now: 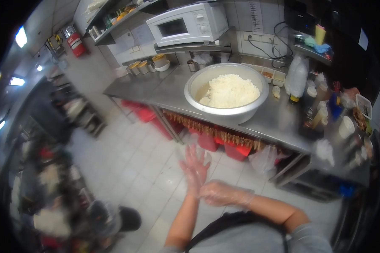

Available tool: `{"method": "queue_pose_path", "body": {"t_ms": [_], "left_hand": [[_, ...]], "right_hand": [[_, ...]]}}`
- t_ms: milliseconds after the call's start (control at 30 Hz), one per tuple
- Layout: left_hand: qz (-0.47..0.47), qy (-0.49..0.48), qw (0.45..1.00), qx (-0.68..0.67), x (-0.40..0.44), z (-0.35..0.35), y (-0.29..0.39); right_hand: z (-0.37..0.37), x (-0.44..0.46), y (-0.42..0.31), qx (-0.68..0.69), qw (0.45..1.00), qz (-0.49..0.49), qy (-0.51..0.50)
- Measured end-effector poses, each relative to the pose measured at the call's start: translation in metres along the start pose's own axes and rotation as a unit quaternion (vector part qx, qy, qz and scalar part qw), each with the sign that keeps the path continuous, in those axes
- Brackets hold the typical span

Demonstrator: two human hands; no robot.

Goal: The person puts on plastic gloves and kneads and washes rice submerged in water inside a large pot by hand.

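Both hands wear clear plastic gloves and are in front of my body, below the counter edge. My left hand [195, 168] is raised with its fingers spread and holds nothing. My right hand [221, 193] is beside the left wrist, its fingers closed on the cuff of the left glove [194, 185]. Beyond them a large metal bowl [191, 95] holding a heap of white, crumbly food [232, 90] rests on the steel counter [156, 90].
A white microwave [177, 26] sits on a shelf behind the bowl. Bottles [297, 78], cups [346, 126] and small containers [278, 77] crowd the counter's right side. Red bins [236, 149] are under the counter. A dark bin [130, 218] stands at lower left.
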State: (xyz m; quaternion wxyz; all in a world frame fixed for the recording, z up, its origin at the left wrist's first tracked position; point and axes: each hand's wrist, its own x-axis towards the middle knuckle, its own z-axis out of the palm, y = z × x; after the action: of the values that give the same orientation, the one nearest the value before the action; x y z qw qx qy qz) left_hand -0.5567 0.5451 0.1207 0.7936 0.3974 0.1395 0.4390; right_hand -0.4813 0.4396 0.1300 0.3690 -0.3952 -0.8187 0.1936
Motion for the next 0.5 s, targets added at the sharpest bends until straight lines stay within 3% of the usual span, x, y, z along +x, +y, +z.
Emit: {"method": "queue_pose_path", "body": {"t_ms": [167, 233, 300, 400, 467, 500], "left_hand": [[0.054, 0.012, 0.998, 0.03, 0.016, -0.003, 0.008], [0.048, 0.006, 0.999, -0.02, 0.022, 0.0, 0.015], [0.027, -0.16, 0.948, -0.273, 0.028, 0.011, 0.032], [0.003, -0.236, 0.925, -0.298, 0.012, 0.082, 0.052], [-0.052, -0.269, 0.908, -0.318, 0.002, 0.105, 0.049], [-0.069, -0.306, 0.905, -0.287, 0.001, 0.113, 0.04]], "right_hand": [[0.004, 0.002, -0.022, 0.111, 0.991, -0.073, -0.011], [0.001, -0.004, -0.026, 0.207, 0.977, -0.026, -0.053], [0.002, -0.017, -0.022, 0.262, 0.963, 0.052, -0.036], [0.017, -0.04, 0.0, 0.301, 0.939, 0.16, 0.043], [0.01, -0.041, 0.006, 0.343, 0.92, 0.174, 0.079], [-0.009, -0.038, -0.009, 0.351, 0.922, 0.125, 0.102]]}}
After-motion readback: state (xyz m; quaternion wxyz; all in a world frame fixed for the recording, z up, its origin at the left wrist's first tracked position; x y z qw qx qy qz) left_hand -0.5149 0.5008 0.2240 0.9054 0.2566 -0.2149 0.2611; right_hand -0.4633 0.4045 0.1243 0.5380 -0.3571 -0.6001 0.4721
